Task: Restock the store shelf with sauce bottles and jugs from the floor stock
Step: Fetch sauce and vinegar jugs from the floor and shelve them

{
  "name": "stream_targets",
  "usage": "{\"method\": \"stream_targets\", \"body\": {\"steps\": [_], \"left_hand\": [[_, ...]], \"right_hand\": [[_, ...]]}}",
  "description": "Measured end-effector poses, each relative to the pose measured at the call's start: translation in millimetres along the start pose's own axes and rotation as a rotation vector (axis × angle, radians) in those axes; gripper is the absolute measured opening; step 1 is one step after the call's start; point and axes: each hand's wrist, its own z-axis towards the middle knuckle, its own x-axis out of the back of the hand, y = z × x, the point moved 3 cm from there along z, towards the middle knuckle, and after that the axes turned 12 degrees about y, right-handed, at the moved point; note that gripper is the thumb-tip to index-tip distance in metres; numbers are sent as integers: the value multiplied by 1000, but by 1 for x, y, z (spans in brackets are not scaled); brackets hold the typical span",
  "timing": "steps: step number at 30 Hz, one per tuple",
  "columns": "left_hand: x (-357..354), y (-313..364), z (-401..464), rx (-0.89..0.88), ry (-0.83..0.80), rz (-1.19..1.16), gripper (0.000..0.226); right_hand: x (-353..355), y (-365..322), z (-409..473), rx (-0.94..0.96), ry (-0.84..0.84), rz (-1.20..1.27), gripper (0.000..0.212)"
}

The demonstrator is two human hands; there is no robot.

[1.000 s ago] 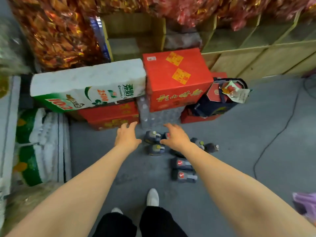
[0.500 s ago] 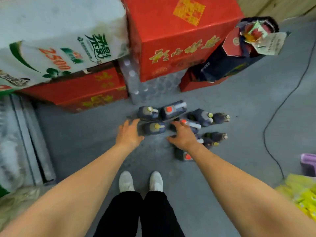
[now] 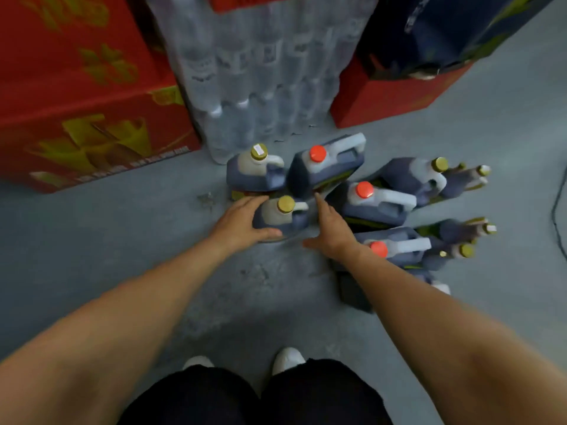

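Gold-capped jug (image 3: 280, 216): upright on floor (image 3: 122, 240), cap up, neighbours touching behind. Left hand (image 3: 242, 223) grips it; right hand (image 3: 333, 230) released, fingers straight beside it.

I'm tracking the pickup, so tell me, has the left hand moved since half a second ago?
Yes. The left hand has closed in on the nearest gold-capped jug and now cups its left side, where before it lay just short of it.
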Motion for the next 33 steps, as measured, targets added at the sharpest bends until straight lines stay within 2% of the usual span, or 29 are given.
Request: {"method": "stream_targets", "body": {"steps": [3, 5, 9, 12, 16, 23, 28, 33], "left_hand": [[-13, -18, 21, -147, 27, 22, 100], [-15, -26, 30, -215, 28, 59, 104], [-17, -28, 32, -240, 40, 87, 88], [-24, -28, 28, -251, 61, 77, 79], [-27, -34, 28, -292, 50, 54, 76], [-39, -44, 23, -240, 42, -189, 72], [-42, -50, 26, -192, -16, -242, 75], [-46, -57, 29, -173, 17, -270, 70]], "right_hand": [[-30, 18, 18, 71, 8, 91, 122], [-43, 24, 24, 109, 37, 148, 116], [-49, 20, 23, 145, 130, 183, 90], [-59, 19, 10, 142, 196, 139, 89], [-82, 32, 0, 117, 224, 290, 92], [-102, 42, -1, 26, 163, 506, 93], [-116, 49, 3, -36, 137, 571, 92], [-123, 50, 7, -57, 133, 620, 97]]}}
